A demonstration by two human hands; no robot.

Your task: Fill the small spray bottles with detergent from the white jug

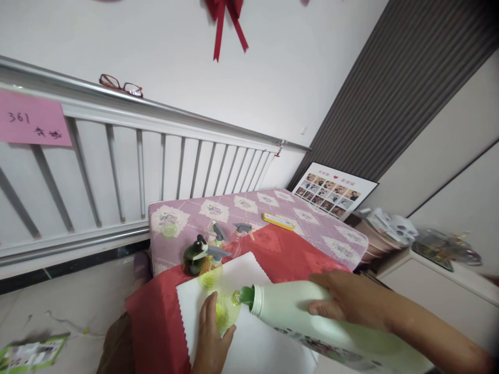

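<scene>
My right hand (pixel 343 298) grips a large pale green detergent bottle (pixel 288 306), tipped on its side with its green spout pointing left. The spout meets the narrow neck of a small clear bottle (pixel 228 311) tinted yellow-green. My left hand (pixel 212 335) is closed around the small bottle's lower left side, thumb toward me. Whether liquid is flowing is too blurred to tell. Just beyond stand a dark green pump bottle (pixel 192 259), a yellowish spray bottle (pixel 211 267) and a clear pinkish spray bottle (pixel 235 243). Under the small bottle lies a white scallop-edged sheet (pixel 253 270).
The sheet lies on a red cloth (pixel 152 322) over a purple patterned tablecloth (pixel 268 200). A pale green cap (pixel 169 230) and a yellow packet (pixel 278 221) rest there. A white radiator (pixel 171 161) runs behind; a photo board (pixel 335 189) leans at the back right.
</scene>
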